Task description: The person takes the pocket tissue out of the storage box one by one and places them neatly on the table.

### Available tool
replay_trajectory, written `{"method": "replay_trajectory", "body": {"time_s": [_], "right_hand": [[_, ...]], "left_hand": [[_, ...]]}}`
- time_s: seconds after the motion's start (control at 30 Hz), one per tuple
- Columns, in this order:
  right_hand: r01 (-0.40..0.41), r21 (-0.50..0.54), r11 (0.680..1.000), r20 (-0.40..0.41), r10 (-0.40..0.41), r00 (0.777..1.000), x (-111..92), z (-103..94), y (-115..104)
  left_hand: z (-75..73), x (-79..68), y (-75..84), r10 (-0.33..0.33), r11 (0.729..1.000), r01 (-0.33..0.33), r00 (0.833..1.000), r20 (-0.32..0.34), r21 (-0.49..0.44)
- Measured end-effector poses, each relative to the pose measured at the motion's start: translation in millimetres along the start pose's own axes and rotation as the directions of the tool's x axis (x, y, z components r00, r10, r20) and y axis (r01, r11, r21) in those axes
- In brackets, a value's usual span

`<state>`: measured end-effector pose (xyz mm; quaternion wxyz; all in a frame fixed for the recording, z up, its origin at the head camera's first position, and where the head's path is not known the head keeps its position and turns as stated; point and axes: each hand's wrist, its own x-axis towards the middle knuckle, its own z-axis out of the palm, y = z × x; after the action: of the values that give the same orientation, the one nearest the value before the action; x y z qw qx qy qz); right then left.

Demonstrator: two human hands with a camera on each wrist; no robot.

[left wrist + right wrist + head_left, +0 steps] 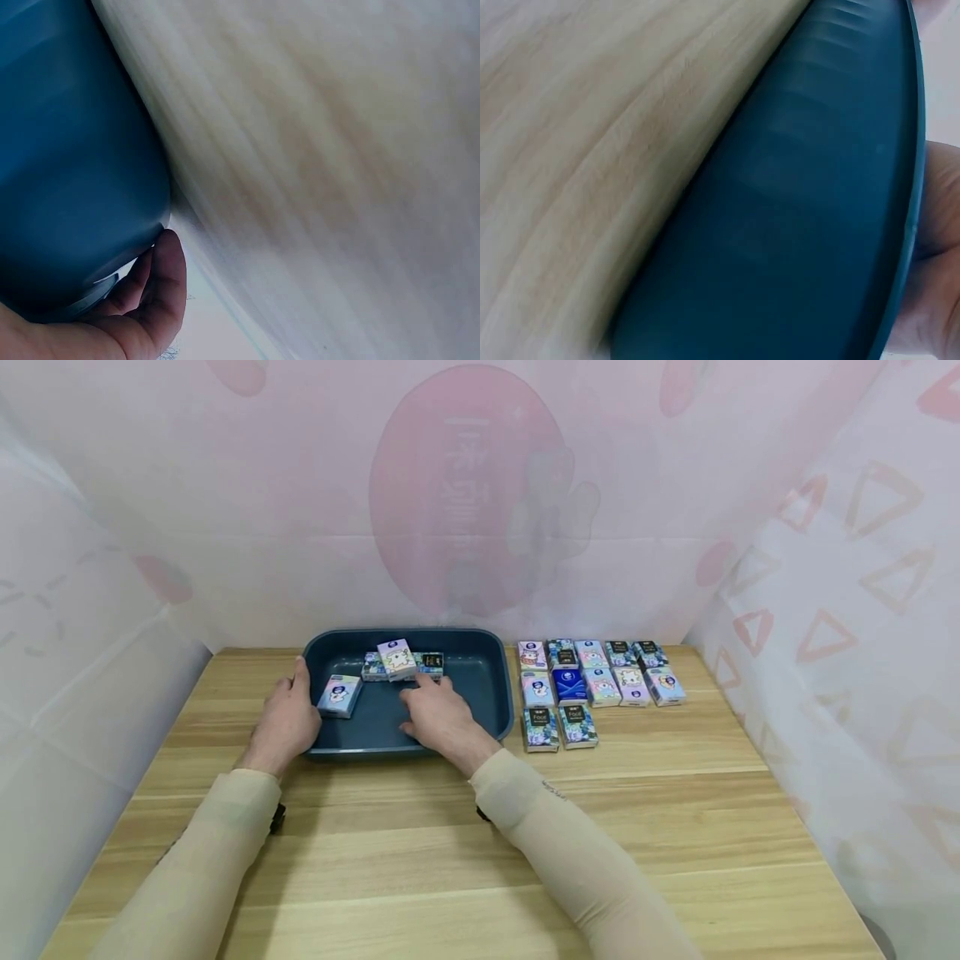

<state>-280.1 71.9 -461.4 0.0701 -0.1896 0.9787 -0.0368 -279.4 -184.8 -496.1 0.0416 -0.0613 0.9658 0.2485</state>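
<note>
L hand [287,722] grips the tray [480,693] at its L end, thumb up along the rim, other fingers round the outside; L wrist cam shows them bent in against the wall. R hand [442,714] is down inside the tray, wrist over the front rim, fingertips at the near edge of the floral pkts [431,662]. Can't tell if it pinches one or just touches: fingers partly hidden in head view, & R wrist cam gets only tray wall w/ a bit of hand behind the rim.

In tray: floral pkts lie flat twd the back, a lilac-white pkt [396,658] on top, tilted, covering their middle. Exact no. of floral ones underneath unclear. Light-blue pkt [340,696] lies apart from them, nr the L wall, just beside L hand.

Tray is dk blue-green, rounded corners, sits nr the back of the wood table [420,860]. Just R of it, 12 more pkts [569,686] in 3 rows: 5 at back, 5 in middle, 2 in front at the L side. Mixed designs: floral w/ blk label, pastel cartoon, one deep blue; front 2 both floral.

Cream sleeves [202,843] on both arms. Behind table, pale backdrop [300,568] w/ big pink circle [420,485].
</note>
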Motion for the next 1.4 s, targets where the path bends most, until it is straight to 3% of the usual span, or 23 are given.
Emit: {"method": "replay_trajectory", "body": {"time_s": [0.4,1.07,1.4], "right_hand": [[0.076,0.007,0.997,-0.018,-0.076,0.997,-10.0,-9.5,18.1],[0.092,0.132,0.987,-0.148,-0.072,0.986,-47.7,-43.8,51.8],[0.117,0.211,0.97,-0.213,-0.071,0.974,-68.9,-57.1,79.1]], "left_hand": [[-0.5,0.4,-0.9,0.02,1.0,-0.02,1.0,-0.013,0.005],[-1.5,-1.0,0.8,0.028,1.0,-0.028,0.999,-0.019,0.01],[-1.8,-0.5,0.9,0.01,1.0,-0.01,1.0,-0.004,0.003]]}}
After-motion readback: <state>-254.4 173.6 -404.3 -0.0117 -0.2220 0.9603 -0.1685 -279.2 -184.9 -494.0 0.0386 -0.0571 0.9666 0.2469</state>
